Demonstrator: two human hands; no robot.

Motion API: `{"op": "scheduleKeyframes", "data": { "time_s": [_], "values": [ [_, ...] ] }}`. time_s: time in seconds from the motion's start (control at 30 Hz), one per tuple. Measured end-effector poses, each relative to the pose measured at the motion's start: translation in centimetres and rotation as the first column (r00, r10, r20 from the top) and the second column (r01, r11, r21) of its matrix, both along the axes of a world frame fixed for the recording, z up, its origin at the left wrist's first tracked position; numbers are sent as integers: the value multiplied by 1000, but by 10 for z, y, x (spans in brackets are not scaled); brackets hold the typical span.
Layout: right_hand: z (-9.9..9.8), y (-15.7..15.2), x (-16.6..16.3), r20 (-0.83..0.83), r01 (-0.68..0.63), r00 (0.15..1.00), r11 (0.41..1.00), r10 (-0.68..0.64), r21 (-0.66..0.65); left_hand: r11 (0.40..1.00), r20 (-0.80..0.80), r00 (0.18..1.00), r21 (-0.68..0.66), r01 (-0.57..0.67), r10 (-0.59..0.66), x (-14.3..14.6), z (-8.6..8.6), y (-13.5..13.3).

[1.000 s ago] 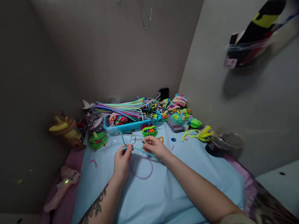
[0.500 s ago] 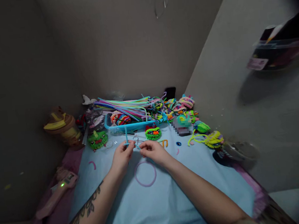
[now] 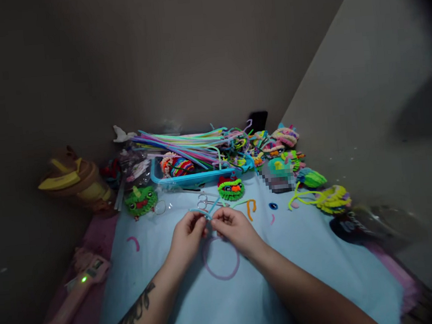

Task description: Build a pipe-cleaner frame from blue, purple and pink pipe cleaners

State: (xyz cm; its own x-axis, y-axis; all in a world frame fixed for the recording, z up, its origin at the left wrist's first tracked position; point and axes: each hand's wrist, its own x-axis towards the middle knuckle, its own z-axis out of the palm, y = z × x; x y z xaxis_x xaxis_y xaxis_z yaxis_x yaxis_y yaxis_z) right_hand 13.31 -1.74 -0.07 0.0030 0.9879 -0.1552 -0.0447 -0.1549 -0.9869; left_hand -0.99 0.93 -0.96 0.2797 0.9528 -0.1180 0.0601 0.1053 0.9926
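While both hands meet over the blue cloth (image 3: 232,307), left hand (image 3: 187,235) and right hand (image 3: 234,226) each have a grip pinched tight on the light-blue pipe cleaner (image 3: 215,206), held just above the purple ring (image 3: 222,277). Looks like a bend or twist being formed; a clean one calls for pinches close to the crossing. Blue tray (image 3: 187,180) behind holds loose pipe cleaners (image 3: 184,147) and a striped coil (image 3: 181,166).

Left hand (image 3: 186,235): bare. Behind its wrist the left forearm (image 3: 164,280) is uncovered and carries a dark tattoo (image 3: 129,318), a trailing leaf-and-vine pattern that runs along the arm away from the hand. Right hand (image 3: 235,227): bare. The right forearm (image 3: 299,293) behind it is uncovered down to the lower frame edge. Nail detail is too small to tell.
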Motion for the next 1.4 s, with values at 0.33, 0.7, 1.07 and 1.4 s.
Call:
{"op": "scheduleKeyframes", "data": {
  "time_s": [0.33, 0.7, 1.07, 1.4],
  "values": [
    [-5, -3, 2, -6, -29, 1000, 997, 29, -70, 1000, -4, 1000, 16, -6, 6, 3, 3, -4],
    [-3, -3, 6, 89, -8, 996, 997, 15, -70, 972, 186, 969, -196, -127, 164, -2, 4, -1],
    [-1, -4, 6, 140, -42, 989, 998, 50, -54, 964, 268, 949, -245, -101, 167, 0, 8, -1],
    [-4, -4, 8, 153, -95, 983, 994, 103, -60, 972, 139, 973, -175, -157, 182, -4, 4, 1]
  ]
}}
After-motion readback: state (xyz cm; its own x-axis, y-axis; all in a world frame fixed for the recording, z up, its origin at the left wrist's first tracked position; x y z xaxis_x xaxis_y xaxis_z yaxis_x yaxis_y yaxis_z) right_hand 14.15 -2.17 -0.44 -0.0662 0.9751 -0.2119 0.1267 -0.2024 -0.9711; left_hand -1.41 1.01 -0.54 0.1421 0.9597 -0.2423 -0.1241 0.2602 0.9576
